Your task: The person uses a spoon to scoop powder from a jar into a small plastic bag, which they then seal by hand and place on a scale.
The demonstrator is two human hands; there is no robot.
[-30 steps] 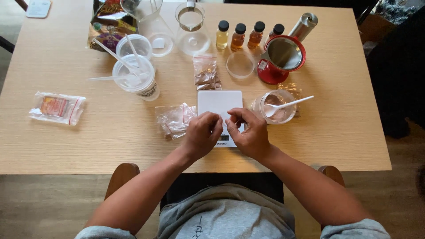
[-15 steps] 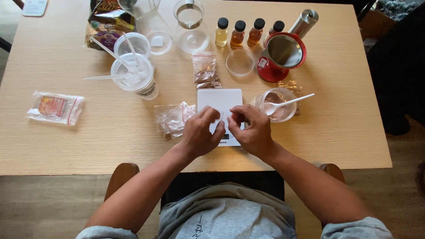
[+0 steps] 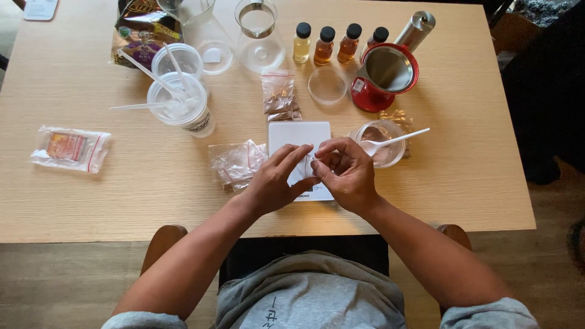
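Head view: both hands have stayed over the flat white square scale [image 3: 300, 135] at the table's near middle. The left hand [image 3: 272, 184] and right hand [image 3: 346, 173] pinch one small clear plastic packet [image 3: 308, 166] between closed fingertips, barely shifted since before, so the fiddling continues.

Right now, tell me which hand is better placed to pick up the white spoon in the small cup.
Right. The right hand sits just beside the small cup, and the white spoon rests in it; the left hand lies farther away.
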